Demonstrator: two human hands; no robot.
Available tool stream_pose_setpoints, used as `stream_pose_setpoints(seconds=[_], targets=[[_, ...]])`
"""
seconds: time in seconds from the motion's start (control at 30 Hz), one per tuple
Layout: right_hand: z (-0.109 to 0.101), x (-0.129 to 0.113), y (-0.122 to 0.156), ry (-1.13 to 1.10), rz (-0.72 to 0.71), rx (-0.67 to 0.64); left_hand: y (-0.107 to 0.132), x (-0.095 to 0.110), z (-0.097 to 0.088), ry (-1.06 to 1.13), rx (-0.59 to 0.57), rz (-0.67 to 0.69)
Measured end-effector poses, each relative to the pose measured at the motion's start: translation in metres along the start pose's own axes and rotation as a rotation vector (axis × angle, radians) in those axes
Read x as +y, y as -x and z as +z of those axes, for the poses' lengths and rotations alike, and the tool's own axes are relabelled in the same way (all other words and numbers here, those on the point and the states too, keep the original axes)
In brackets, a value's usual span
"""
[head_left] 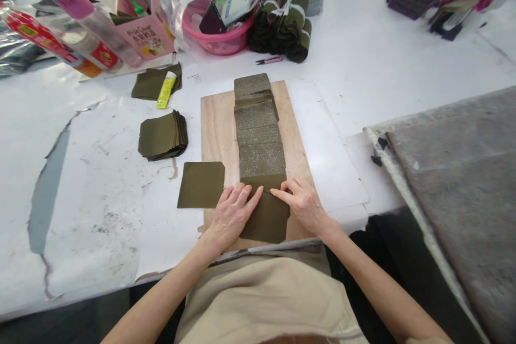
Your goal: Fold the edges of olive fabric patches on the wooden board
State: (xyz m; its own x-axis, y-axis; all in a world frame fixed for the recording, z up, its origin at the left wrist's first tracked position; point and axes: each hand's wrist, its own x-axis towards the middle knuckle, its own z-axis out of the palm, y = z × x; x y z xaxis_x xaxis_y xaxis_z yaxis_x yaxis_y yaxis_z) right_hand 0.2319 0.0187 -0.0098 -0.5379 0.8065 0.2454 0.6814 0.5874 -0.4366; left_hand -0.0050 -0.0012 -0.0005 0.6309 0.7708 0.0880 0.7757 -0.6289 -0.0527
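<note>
A plain olive fabric piece lies at the near end of a wooden board. My left hand rests on its upper left edge, fingers stretched flat and thumb pointing inward. My right hand is at the upper right edge, its fingers curled and thumb stretched along the cloth, closed at the fabric's edge. Just beyond my hands, a row of overlapping olive pieces with speckled, whitish surfaces runs up the board. Left of my left hand lies a single square olive piece, partly over the board's edge.
A stack of olive pieces sits left, with a yellow tube on more cloth behind. At the back are a pink basket, tied olive rolls, small snips and a pink box. A grey padded surface stands right.
</note>
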Motion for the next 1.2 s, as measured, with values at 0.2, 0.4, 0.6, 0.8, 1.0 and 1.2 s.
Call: stream_pose_setpoints(seconds=[0.2, 0.4, 0.6, 0.8, 1.0, 1.2], targets=[[-0.003, 0.001, 0.003, -0.006, 0.012, -0.005, -0.007, 0.002, -0.008, -0.019, -0.081, 0.08], [-0.004, 0.005, 0.011, -0.026, 0.036, 0.014, -0.016, 0.002, -0.015, -0.005, -0.177, 0.111], [-0.01, 0.005, 0.011, -0.008, 0.034, 0.022, -0.025, 0.002, -0.018, -0.012, -0.213, 0.189], [-0.012, 0.007, 0.015, 0.016, 0.003, 0.037, -0.033, 0.007, -0.025, -0.064, -0.291, 0.208], [-0.012, 0.011, 0.023, 0.023, -0.002, 0.027, -0.037, 0.012, -0.026, -0.095, -0.31, 0.217], [-0.017, 0.012, 0.031, 0.038, 0.034, 0.019, -0.045, 0.018, -0.03, -0.111, -0.329, 0.2]])
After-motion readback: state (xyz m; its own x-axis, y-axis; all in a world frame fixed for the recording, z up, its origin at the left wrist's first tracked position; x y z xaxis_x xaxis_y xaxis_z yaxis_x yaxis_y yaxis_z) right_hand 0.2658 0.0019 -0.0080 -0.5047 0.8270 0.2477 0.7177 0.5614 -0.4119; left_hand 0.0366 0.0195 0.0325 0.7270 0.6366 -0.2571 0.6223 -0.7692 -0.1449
